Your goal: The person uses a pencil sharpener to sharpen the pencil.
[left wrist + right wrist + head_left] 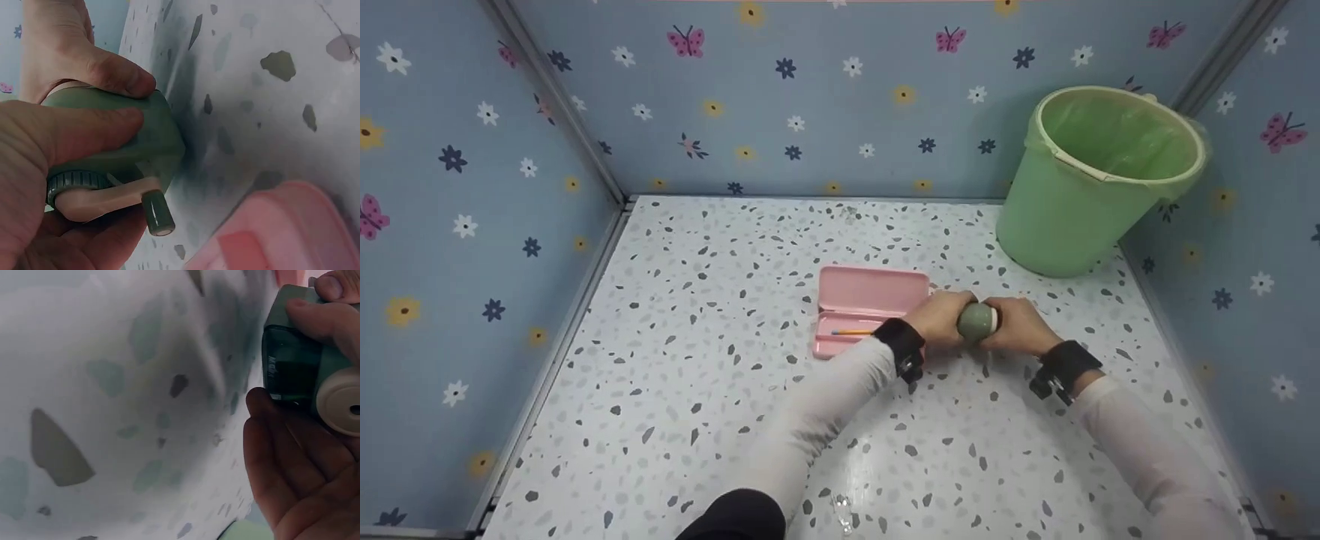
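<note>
A green hand-crank pencil sharpener [976, 322] is held between both hands, right of the pink pencil case. My left hand [941, 319] grips one side, its thumb lying across the green body in the left wrist view. The beige crank arm [107, 199] with its green knob [158, 214] is on that side. My right hand [1020, 326] holds the opposite side, thumb on the body and fingers beneath. There, in the right wrist view, a beige disc [342, 402] with a hole and a dark see-through drawer [289, 363] show.
The pink pencil case [874, 289] lies with its lid raised, partly behind my left forearm, a yellow pencil [851, 331] inside. A green lined bin [1057, 217] stands at the back right. Patterned walls [825, 97] border the speckled table [697, 300]. A small clear item [842, 514] lies near the front.
</note>
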A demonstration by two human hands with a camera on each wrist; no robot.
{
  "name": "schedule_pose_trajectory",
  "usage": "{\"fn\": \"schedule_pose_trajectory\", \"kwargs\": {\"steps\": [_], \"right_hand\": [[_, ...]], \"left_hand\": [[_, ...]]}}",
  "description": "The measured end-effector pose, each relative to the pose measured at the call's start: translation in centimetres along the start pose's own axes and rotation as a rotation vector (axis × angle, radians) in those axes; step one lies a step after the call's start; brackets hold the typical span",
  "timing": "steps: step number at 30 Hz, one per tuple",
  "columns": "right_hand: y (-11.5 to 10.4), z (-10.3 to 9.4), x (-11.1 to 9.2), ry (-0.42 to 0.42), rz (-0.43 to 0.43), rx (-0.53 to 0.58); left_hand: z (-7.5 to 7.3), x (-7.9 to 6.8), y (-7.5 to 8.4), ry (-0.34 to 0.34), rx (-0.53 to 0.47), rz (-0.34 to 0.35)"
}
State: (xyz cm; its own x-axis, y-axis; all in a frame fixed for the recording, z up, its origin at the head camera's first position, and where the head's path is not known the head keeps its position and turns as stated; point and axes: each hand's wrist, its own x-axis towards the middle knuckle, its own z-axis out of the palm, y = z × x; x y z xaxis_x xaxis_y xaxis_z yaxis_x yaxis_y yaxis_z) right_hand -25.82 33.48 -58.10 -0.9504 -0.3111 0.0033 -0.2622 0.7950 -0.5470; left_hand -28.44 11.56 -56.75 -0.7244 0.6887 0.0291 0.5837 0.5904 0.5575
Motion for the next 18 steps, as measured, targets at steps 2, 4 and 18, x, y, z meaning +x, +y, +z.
{"fn": "schedule_pose_trajectory", "kwargs": {"steps": [2,4,18], "right_hand": [[0.3,0.2,0.0,-0.010,0.005,0.000],[0.5,0.4,-0.1,-0.015,0.012,0.002],[-1.2,-2.9,-0.4,-0.113,0.027,-0.021]], "left_hand": [[0.5,0.1,0.0,-0.003,0.000,-0.015],[1.0,0.1,0.0,-0.002,0.003,-0.017],[-5.0,-3.8,-2.2,0.162,0.136,0.117]]}}
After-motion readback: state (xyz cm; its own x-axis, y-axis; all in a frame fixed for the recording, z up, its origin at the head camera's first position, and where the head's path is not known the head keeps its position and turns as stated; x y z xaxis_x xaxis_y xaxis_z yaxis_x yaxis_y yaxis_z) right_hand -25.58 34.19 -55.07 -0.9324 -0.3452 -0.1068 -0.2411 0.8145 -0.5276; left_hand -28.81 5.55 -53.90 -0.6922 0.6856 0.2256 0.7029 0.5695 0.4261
